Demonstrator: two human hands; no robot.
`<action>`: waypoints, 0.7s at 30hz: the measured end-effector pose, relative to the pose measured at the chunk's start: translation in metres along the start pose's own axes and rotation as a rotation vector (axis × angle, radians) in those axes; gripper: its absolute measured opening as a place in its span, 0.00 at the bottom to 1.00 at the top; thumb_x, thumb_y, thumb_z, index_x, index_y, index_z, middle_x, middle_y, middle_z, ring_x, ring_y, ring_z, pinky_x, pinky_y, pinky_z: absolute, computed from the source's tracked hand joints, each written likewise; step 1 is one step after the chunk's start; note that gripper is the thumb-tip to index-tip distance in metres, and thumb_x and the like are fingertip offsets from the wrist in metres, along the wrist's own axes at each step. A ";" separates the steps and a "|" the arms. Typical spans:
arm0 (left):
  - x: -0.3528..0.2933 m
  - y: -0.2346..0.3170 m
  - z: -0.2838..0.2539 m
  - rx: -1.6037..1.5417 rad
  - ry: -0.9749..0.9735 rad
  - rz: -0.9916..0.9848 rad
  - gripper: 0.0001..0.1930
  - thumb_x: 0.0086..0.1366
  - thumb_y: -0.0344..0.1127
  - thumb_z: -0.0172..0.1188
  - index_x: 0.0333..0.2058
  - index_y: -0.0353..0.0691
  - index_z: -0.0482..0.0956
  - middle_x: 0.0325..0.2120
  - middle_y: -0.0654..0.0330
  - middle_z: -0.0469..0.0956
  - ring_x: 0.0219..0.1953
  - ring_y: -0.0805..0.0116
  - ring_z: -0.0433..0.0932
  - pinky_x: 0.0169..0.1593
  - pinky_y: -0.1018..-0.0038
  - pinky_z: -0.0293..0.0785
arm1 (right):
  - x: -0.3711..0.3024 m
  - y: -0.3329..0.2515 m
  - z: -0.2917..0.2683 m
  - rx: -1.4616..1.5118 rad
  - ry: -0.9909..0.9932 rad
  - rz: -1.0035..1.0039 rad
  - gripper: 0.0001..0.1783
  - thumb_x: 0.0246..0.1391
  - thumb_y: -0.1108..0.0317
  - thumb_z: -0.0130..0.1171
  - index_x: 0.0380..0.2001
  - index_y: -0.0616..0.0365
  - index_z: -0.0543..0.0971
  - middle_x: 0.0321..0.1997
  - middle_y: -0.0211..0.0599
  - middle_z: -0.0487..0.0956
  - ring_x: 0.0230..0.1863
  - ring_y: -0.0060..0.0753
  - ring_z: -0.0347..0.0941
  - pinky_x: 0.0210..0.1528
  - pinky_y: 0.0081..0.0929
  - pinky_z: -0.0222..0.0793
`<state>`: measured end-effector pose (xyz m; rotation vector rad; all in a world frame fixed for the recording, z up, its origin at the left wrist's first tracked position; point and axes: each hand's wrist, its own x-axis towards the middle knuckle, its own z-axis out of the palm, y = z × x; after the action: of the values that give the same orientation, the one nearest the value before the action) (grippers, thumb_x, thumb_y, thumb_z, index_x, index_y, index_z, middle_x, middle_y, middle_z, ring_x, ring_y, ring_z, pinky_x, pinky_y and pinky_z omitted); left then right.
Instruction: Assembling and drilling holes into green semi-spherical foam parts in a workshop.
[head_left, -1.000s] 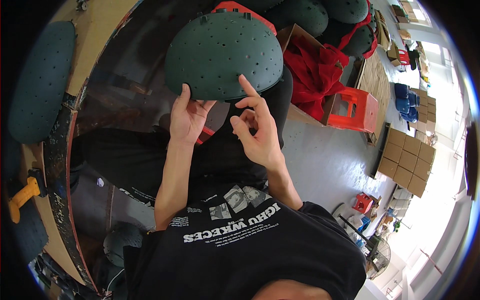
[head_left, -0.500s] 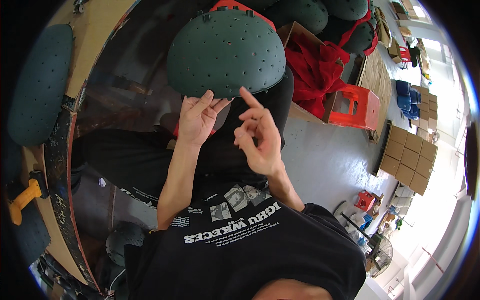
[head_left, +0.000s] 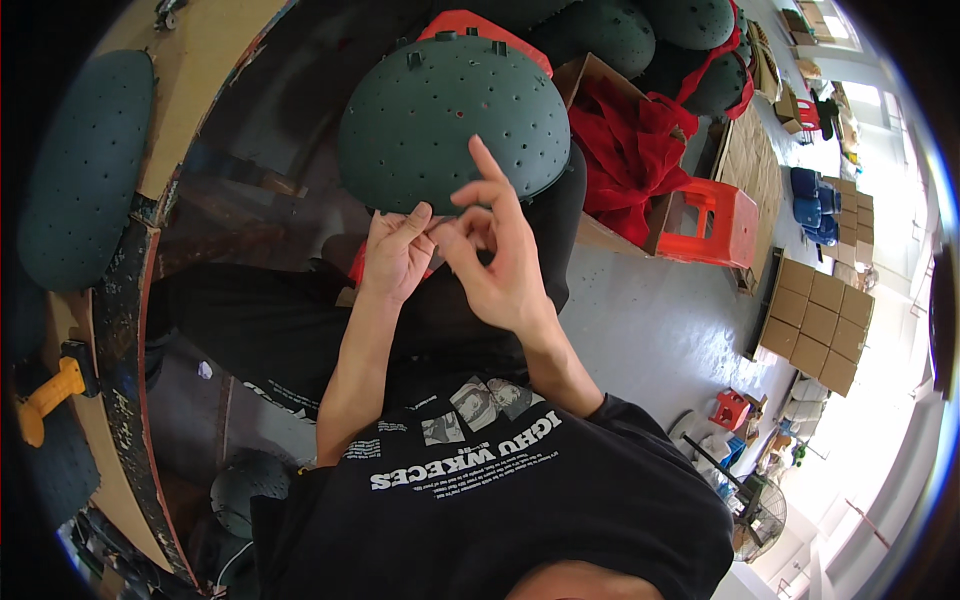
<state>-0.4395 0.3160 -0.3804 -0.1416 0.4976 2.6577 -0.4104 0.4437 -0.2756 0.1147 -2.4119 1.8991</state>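
A dark green dome-shaped shell [head_left: 440, 130], dotted with small holes and with short tabs along its far edge, rests tilted before me by my knees. My left hand [head_left: 397, 258] is closed at its near rim, thumb on top and fingers beneath. Close beside it, my right hand [head_left: 495, 250] has its index finger stretched over the shell's surface. The right thumb reaches toward the left fingertips, while the other fingers curl in. Whatever lies between the right fingers is too small or hidden to make out.
A cardboard box of red cloth [head_left: 625, 150] stands at the right, beside a red plastic stool [head_left: 715, 222]. More green shells [head_left: 600, 40] are heaped behind. On the left, a worn-edged table bears another shell [head_left: 85, 170] and a yellow-handled tool [head_left: 50, 400].
My right hand has moved left, up against the left fingertips, its index finger now over the shell. The shell's near rim has come slightly toward me.
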 end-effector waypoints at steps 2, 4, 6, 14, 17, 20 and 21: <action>0.000 -0.003 -0.012 -0.016 -0.065 0.010 0.14 0.71 0.26 0.54 0.53 0.32 0.74 0.48 0.52 0.80 0.51 0.60 0.81 0.56 0.61 0.81 | 0.018 -0.002 0.004 0.024 0.024 -0.005 0.18 0.54 0.78 0.62 0.45 0.66 0.67 0.73 0.70 0.51 0.26 0.18 0.73 0.26 0.16 0.66; 0.001 -0.005 -0.013 0.006 -0.036 -0.007 0.14 0.70 0.26 0.54 0.54 0.32 0.73 0.48 0.52 0.81 0.51 0.60 0.81 0.56 0.60 0.81 | 0.031 -0.008 0.004 0.000 0.060 0.065 0.13 0.57 0.80 0.56 0.45 0.64 0.68 0.75 0.59 0.53 0.27 0.10 0.69 0.27 0.12 0.62; 0.001 -0.006 -0.008 0.026 -0.009 -0.027 0.15 0.70 0.26 0.54 0.55 0.32 0.73 0.47 0.52 0.81 0.51 0.60 0.81 0.55 0.59 0.81 | 0.037 -0.009 -0.001 -0.036 0.067 0.070 0.12 0.58 0.78 0.57 0.44 0.63 0.69 0.74 0.57 0.57 0.26 0.12 0.71 0.27 0.12 0.65; 0.001 -0.004 -0.022 0.125 -0.154 -0.007 0.16 0.69 0.21 0.53 0.55 0.34 0.73 0.46 0.53 0.81 0.50 0.54 0.81 0.54 0.52 0.81 | 0.052 0.009 -0.078 0.129 0.480 -0.049 0.07 0.64 0.76 0.52 0.44 0.65 0.71 0.50 0.44 0.80 0.40 0.20 0.76 0.47 0.21 0.73; 0.001 0.005 -0.026 0.107 -0.166 0.015 0.16 0.68 0.20 0.53 0.54 0.34 0.74 0.46 0.54 0.82 0.49 0.55 0.82 0.53 0.53 0.81 | 0.069 0.032 -0.104 0.008 0.529 -0.111 0.09 0.64 0.74 0.53 0.45 0.66 0.74 0.49 0.42 0.80 0.44 0.21 0.76 0.50 0.21 0.72; 0.007 0.017 -0.055 0.161 -0.246 -0.003 0.17 0.69 0.24 0.54 0.56 0.36 0.71 0.49 0.53 0.80 0.51 0.52 0.81 0.54 0.54 0.80 | 0.091 0.053 -0.115 -0.079 0.534 -0.078 0.14 0.64 0.70 0.56 0.49 0.66 0.76 0.44 0.35 0.80 0.43 0.19 0.74 0.47 0.19 0.71; 0.006 0.019 -0.056 0.135 -0.204 -0.013 0.16 0.69 0.24 0.54 0.55 0.37 0.71 0.48 0.54 0.81 0.50 0.53 0.81 0.53 0.56 0.80 | 0.099 0.063 -0.118 -0.031 0.478 -0.021 0.15 0.64 0.69 0.57 0.50 0.66 0.76 0.42 0.33 0.79 0.42 0.18 0.73 0.46 0.18 0.70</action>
<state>-0.4522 0.2818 -0.4275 0.1643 0.6034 2.5786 -0.5146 0.5713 -0.2985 -0.2828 -2.1027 1.6447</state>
